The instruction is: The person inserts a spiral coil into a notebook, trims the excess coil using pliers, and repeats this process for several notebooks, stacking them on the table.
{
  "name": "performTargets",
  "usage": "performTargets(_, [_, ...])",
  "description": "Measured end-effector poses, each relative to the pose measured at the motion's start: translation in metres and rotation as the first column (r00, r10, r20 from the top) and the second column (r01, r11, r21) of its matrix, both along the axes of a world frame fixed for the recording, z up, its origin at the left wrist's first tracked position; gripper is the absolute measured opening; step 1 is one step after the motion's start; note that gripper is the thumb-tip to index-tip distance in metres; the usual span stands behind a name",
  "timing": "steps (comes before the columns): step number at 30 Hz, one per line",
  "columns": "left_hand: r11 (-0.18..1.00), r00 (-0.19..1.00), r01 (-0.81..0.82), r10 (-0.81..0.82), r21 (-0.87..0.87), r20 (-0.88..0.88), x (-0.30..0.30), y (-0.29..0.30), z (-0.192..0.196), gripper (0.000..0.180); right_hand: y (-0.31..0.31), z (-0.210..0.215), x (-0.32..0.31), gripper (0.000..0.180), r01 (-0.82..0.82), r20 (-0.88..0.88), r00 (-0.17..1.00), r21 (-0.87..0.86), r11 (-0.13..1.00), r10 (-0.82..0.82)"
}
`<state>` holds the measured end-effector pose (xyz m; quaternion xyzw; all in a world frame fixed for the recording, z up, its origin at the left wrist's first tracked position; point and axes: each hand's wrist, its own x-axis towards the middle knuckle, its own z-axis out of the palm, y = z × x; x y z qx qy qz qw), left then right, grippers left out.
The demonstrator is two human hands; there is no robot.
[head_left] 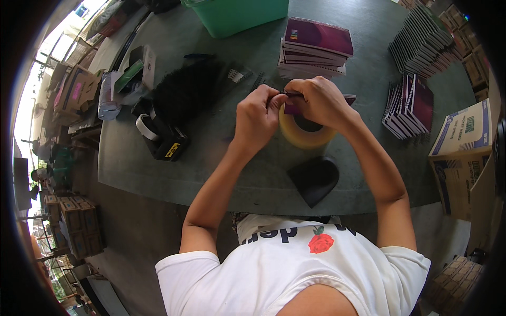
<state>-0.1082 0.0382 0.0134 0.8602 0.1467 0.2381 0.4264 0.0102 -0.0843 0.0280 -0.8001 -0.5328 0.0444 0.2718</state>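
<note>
Over the middle of the worktop (158, 174), both hands meet on a small dark strip held above a roll of tape.

Between the fingertips sits a thin dark comb-like strip (291, 94); the left hand (257, 117) has its grip pinched shut on one end, and the right hand (320, 101) has its grip curled closed round the other end. Directly under the right hand lies a roll of tan tape (305, 134), partly covering a purple-covered notebook (349, 98). Nearer the person rests a black curved piece (314, 179). Beyond the hands stands a stack of spiral notebooks (315, 48), with a green bin (237, 15) behind it. Left of the hands lie a black tape dispenser (161, 138) and a heap of black binding combs (187, 87). Right of them, more notebooks (408, 108) lean in rows beside a cardboard box (464, 152).
</note>
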Motion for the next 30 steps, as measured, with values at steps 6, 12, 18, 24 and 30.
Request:
performTargets(6, [0.985, 0.987, 0.163, -0.162, 0.052, -0.022, -0.004, 0.025, -0.002, 0.027, -0.011, 0.002, -0.003, 0.026, 0.028, 0.026, 0.999, -0.052, 0.998, -0.026])
performTargets(12, [0.977, 0.977, 0.211, -0.211, -0.010, 0.007, -0.004, 0.026, 0.007, 0.023, -0.006, -0.010, 0.001, 0.027, 0.007, 0.053, 0.998, 0.189, 0.982, -0.017])
performTargets(18, [0.967, 0.987, 0.137, -0.151, 0.215, 0.046, -0.002, 0.025, 0.011, 0.018, -0.004, -0.008, 0.002, 0.025, -0.108, -0.116, 0.983, 0.267, 0.958, 0.143])
performTargets(24, [0.601, 0.989, 0.014, -0.125, 0.799, 0.077, -0.007, -0.001, 0.010, 0.022, -0.002, -0.007, 0.008, 0.030, -0.142, -0.073, 0.982, 0.327, 0.934, 0.175])
performTargets(30, [0.779, 0.777, 0.584, -0.453, 0.229, -0.437, -0.044, -0.094, -0.046, 0.039, -0.009, 0.005, 0.004, 0.020, -0.025, -0.034, 0.999, 0.260, 0.965, 0.035])
